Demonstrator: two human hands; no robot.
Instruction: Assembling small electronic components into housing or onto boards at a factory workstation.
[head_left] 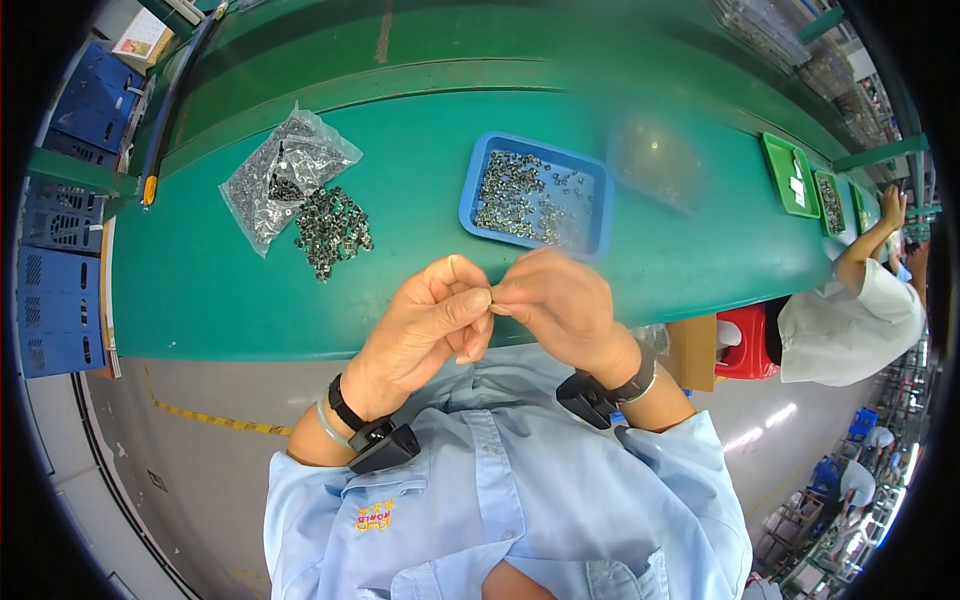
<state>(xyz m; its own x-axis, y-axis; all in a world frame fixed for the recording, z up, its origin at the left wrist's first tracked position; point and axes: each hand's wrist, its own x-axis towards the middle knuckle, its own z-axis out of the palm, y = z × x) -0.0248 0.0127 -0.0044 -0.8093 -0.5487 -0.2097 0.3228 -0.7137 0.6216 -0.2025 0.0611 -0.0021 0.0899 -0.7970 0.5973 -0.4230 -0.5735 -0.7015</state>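
My left hand (432,318) and my right hand (562,305) meet fingertip to fingertip over the near edge of the green work table (420,170). Thumb and forefinger of each hand are pinched together around something too small to make out. Just beyond them stands a blue tray (468,190) with many small shiny metal parts (510,195) in it. A loose pile of small dark and silvery parts (333,228) lies to the left, against an open clear plastic bag (262,170) of similar parts.
Farther right, a blurred clear bag (655,165) lies on the table. Green trays (790,175) line the right end, near a co-worker in a light shirt (850,325). A red stool (745,342) and a cardboard box (692,352) stand below the edge. Blue crates (60,310) are stacked at left.
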